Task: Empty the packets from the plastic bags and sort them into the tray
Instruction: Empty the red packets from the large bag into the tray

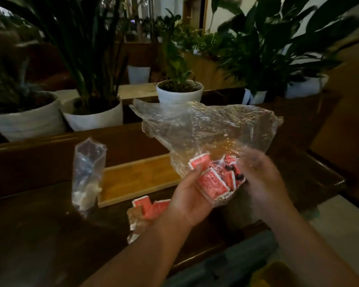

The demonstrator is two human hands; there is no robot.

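I hold a crumpled clear plastic bag (207, 129) above the dark wooden table (39, 235). Several red packets (212, 180) sit in its lower end. My left hand (188, 198) cups the bag's bottom from below, fingers against the packets. My right hand (261, 177), blurred, grips the bag's right side. Under my left wrist a few red packets (148, 207) lie loose on the table. Behind them a shallow wooden tray (137, 179) shows a bare floor. A second clear bag (87, 175) stands upright left of the tray, with pale contents at its bottom.
White pots with tall green plants (178, 92) line a ledge behind the table; two large ones (91, 114) stand at the left. A yellow object (272, 274) shows at the bottom right, beside a dark grey cloth (232, 264).
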